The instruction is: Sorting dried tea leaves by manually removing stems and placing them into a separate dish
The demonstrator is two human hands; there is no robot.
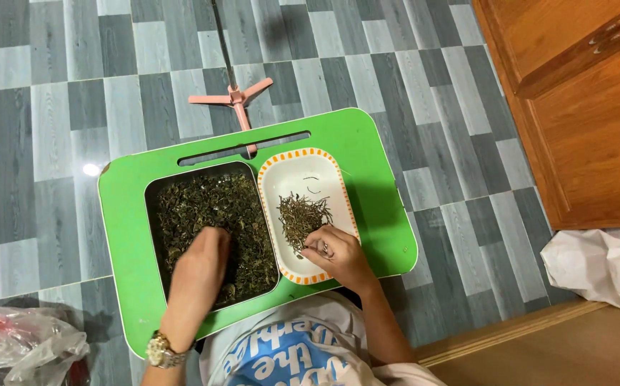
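Observation:
A green lap tray (367,150) rests over my knees. On it stands a dark metal pan (154,193) full of dried green leaves (210,204). Beside it on the right is a white oblong dish with an orange rim (303,166) holding a small heap of thin brown stems (303,213). My left hand (199,275), with a wristwatch, lies palm down in the leaves at the near side of the pan. My right hand (338,254) rests over the near end of the dish, fingertips pinched together at the stems; whether a stem is between them cannot be seen.
A pink tripod stand (235,96) stands on the grey tiled floor just beyond the tray. A wooden cabinet (581,107) is at the right, a white plastic bag (603,264) below it, and another clear bag (17,347) at the lower left.

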